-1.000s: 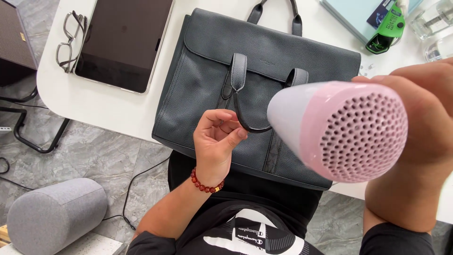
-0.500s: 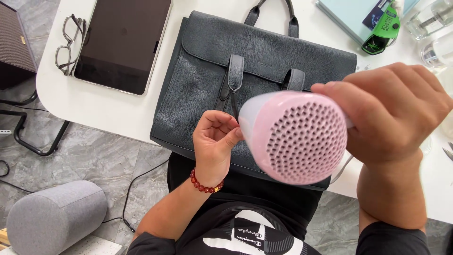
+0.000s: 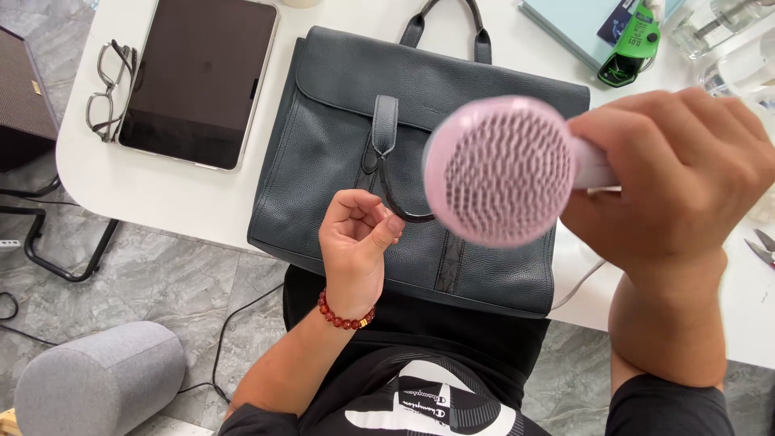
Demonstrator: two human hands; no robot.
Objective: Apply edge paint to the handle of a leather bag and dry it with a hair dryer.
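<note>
My right hand (image 3: 678,173) grips a pink hair dryer (image 3: 500,169), held in the air above the bag with its perforated rear grille facing the camera. A dark grey leather bag (image 3: 339,121) lies flat on the white table (image 3: 186,194), its flap closed and its handles at the far side. My left hand (image 3: 355,238), with a red bead bracelet on the wrist, pinches the bag's thin dark handle loop (image 3: 400,211) near the front strap. The dryer hides part of the bag's right side.
A dark tablet (image 3: 202,77) and a pair of glasses (image 3: 105,93) lie at the table's left. A teal book (image 3: 581,28), a green object (image 3: 630,48) and clear bottles (image 3: 718,24) sit far right. Scissors (image 3: 759,246) are at the right edge. A grey cylinder (image 3: 97,379) stands on the floor.
My right hand has carried the hair dryer leftward and further over the bag. The left hand has stayed on the handle loop.
</note>
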